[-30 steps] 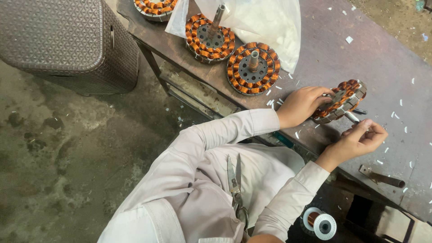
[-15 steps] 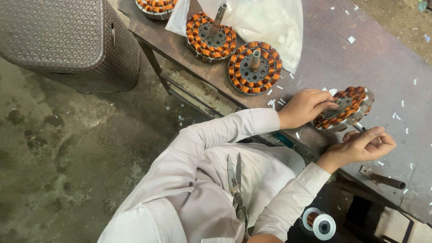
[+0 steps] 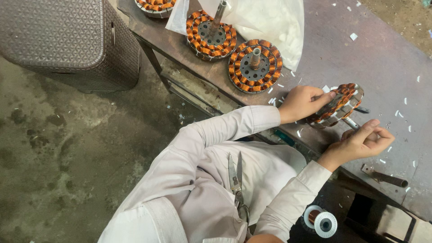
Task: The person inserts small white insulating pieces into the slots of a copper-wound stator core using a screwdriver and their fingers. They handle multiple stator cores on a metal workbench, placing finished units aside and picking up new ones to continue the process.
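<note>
Worn dark metal surface (image 3: 373, 58) littered with paper scraps: left hand (image 3: 302, 102) grips tilted round copper-wound stator (image 3: 339, 104) at near edge, right hand (image 3: 364, 141) loosely curled, pinching something unclear; winding step, next needs steady tilt.
</note>
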